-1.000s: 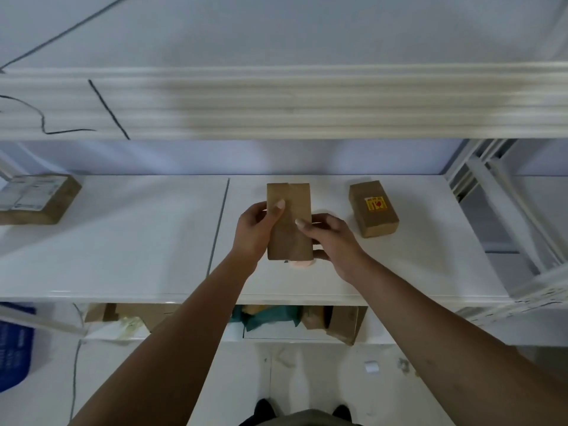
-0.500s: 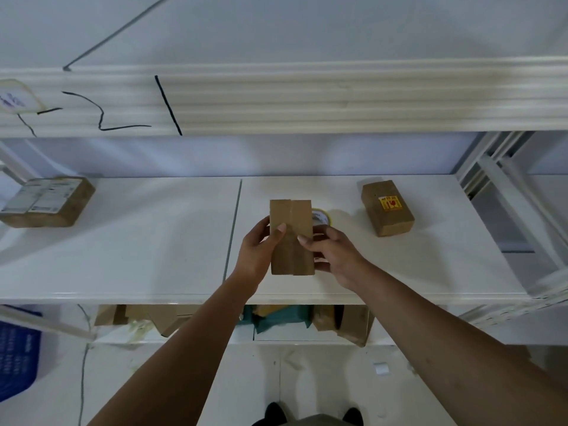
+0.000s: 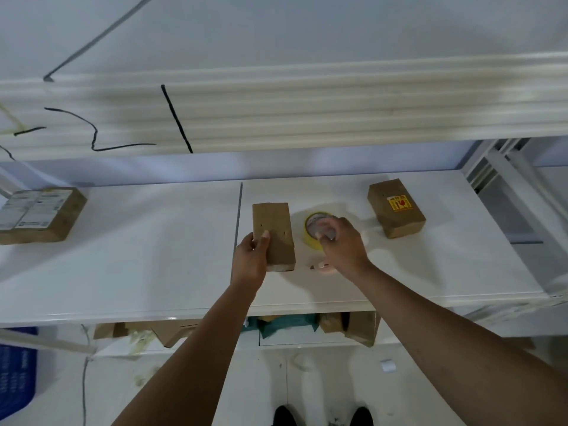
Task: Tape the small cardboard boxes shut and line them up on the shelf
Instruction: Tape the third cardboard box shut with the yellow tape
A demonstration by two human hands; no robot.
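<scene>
Three small cardboard boxes and one tape roll are on the white shelf [image 3: 123, 272]. The left hand [image 3: 249, 259] grips the middle box [image 3: 273, 232] at its near left edge, thumb on top; this box rests flat on the shelf. Just right of the middle box stands the yellow tape roll [image 3: 309, 238], and the right hand [image 3: 342, 245] curls its fingers over it (the fingertips are blurred). Further right of the middle box lies the sticker box [image 3: 396, 212]. Far to its left lies the labelled box [image 3: 40, 215].

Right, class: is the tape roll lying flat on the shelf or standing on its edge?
Lying flat: the tape roll shows its hole facing up, beneath the right hand.
</scene>
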